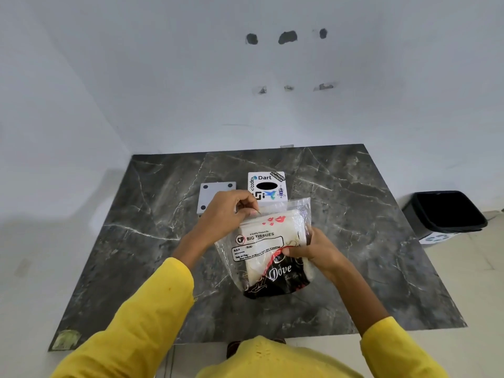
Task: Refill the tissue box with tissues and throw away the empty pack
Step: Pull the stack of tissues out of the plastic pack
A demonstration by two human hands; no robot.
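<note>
Both hands grip clear plastic tissue pack (268,248): left hand (227,211) pinching top edge, right hand (313,251) clamping side. Opening step; next, pull tissues out for white stickered tissue box (267,186).

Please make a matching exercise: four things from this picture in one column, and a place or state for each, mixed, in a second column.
1. tissue pack
2. tissue box
3. grey plate
4. bin

a. on the floor, right of the mat
b. held in both hands
c. lying flat, left of the box
d. stickers on top, dark oval opening

Pairs: 1-b, 2-d, 3-c, 4-a
</note>
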